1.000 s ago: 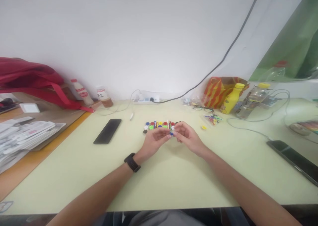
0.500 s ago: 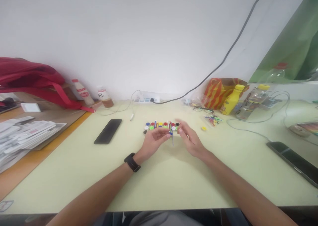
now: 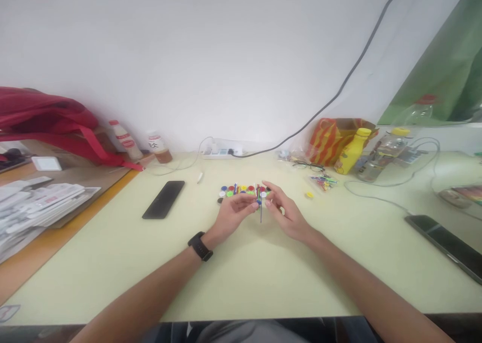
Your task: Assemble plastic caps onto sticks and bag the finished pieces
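Bench (image 3: 226, 282) with a small blue piece (image 3: 259, 202) held over it, midway along and toward the far edge.
The left hand (image 3: 234, 213) pinches the piece, a thin blue stick (image 3: 261, 215) pointing from it toward the near edge; the right hand (image 3: 288, 215) is just beside, fingers bent, its grip impossible to tell. Coloured discs (image 3: 243, 188) lie behind, a black phone (image 3: 163, 200) toward the left edge.
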`<act>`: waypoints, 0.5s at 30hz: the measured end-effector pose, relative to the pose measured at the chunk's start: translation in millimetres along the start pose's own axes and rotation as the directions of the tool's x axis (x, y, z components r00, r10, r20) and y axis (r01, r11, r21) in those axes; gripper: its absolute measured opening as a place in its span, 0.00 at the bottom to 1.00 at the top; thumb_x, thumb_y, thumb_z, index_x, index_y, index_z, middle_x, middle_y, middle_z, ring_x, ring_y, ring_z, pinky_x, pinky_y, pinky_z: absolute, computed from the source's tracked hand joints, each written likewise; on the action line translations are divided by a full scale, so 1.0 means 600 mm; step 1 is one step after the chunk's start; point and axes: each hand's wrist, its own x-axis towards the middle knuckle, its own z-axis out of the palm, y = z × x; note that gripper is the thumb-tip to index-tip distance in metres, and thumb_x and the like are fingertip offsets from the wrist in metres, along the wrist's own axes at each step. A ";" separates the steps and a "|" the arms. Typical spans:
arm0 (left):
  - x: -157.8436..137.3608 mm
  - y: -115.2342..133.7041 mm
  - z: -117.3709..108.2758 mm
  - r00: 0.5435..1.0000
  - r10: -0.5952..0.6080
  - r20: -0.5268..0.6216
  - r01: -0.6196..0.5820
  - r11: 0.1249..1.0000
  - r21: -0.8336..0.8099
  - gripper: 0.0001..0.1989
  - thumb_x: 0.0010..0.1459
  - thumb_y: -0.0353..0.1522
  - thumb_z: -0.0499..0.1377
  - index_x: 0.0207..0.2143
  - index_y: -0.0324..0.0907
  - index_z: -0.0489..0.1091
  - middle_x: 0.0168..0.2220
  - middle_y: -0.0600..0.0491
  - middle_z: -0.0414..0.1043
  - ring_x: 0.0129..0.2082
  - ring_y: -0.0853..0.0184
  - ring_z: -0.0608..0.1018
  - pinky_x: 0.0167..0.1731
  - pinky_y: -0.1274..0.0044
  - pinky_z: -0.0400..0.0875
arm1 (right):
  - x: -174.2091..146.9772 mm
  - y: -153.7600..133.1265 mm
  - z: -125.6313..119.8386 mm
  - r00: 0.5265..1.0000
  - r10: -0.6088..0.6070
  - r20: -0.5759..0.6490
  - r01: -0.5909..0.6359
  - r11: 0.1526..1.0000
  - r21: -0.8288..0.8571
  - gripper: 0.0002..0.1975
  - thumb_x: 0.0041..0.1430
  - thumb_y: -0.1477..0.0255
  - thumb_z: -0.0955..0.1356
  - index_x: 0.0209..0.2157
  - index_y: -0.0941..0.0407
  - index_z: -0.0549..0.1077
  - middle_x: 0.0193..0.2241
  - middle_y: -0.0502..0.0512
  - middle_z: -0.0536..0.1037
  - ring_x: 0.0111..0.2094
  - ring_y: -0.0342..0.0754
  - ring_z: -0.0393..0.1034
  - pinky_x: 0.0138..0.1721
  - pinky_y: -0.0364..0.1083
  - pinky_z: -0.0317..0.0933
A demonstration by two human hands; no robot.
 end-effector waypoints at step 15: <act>-0.001 -0.007 0.001 1.000 0.015 0.014 -0.015 1.000 0.005 0.16 0.52 0.37 0.73 0.42 0.40 0.80 0.42 0.45 0.83 0.43 0.57 0.84 0.49 0.64 0.79 | 0.016 0.003 -0.004 0.993 0.119 -0.013 -0.113 0.968 0.225 0.18 0.62 0.52 0.69 0.38 0.53 0.67 0.30 0.49 0.69 0.29 0.44 0.62 0.30 0.44 0.57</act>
